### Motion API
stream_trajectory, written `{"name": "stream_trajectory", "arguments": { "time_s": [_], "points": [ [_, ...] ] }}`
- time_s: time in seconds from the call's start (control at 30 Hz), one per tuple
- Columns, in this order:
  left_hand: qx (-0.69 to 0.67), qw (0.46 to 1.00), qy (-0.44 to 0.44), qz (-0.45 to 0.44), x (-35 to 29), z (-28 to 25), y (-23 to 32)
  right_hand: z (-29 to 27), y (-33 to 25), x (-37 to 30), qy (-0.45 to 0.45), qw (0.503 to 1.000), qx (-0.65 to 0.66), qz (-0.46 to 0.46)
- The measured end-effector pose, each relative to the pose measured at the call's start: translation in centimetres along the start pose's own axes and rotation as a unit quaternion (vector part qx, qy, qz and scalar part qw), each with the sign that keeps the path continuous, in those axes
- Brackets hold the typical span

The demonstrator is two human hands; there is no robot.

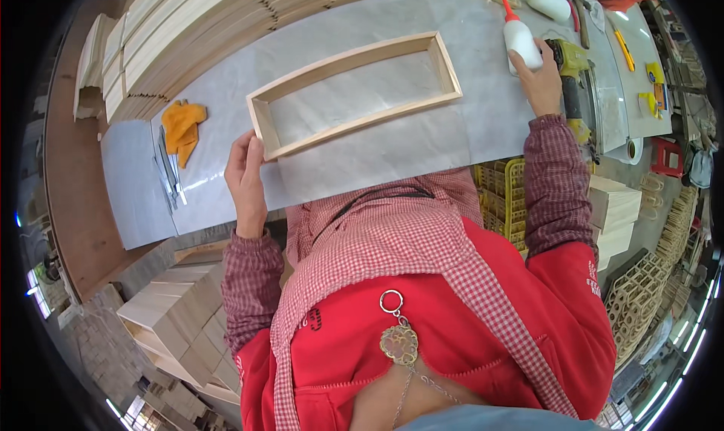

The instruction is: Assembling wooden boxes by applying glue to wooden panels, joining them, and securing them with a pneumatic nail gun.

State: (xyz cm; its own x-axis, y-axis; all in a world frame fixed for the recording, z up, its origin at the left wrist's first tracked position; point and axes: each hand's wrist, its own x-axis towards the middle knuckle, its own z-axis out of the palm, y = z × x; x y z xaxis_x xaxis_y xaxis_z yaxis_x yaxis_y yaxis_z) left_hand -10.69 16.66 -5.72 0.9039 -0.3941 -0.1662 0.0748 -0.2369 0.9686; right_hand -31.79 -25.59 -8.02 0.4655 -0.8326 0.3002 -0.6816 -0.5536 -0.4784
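Note:
A rectangular wooden frame, with thin pale sides and no bottom, lies slightly turned on the grey tabletop. My left hand grips it at the near left corner, thumb and fingers closed around the end piece. At the right, my right hand is wrapped around a white glue bottle with a red pointed nozzle. The bottle stands nearly upright, its nozzle up and tilted toward the far side. A gap separates the bottle from the frame's right end.
Long wooden boards are stacked along the far left edge. An orange cloth lies left beside thin metal strips. A green nail gun, a second white bottle and a yellow knife are at right. A yellow crate stands below.

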Motion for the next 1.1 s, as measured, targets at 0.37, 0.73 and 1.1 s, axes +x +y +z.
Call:
{"name": "stream_trajectory", "arguments": {
  "time_s": [0.37, 0.73, 1.1],
  "points": [
    [-0.051, 0.996, 0.062, 0.043, 1.3, 0.1, 0.2, -5.2, 0.6, 1.3, 0.065, 0.839, 0.524, 0.133],
    [0.046, 0.978, 0.158, 0.125, -0.3, -2.1, -4.4, -2.8, -15.7, -3.4, -0.253, 0.751, 0.591, 0.149],
    [0.021, 0.969, 0.172, 0.176, 0.2, -1.9, -4.8, 0.5, -21.8, -5.5, -0.375, 0.778, 0.495, 0.096]
  ]
}}
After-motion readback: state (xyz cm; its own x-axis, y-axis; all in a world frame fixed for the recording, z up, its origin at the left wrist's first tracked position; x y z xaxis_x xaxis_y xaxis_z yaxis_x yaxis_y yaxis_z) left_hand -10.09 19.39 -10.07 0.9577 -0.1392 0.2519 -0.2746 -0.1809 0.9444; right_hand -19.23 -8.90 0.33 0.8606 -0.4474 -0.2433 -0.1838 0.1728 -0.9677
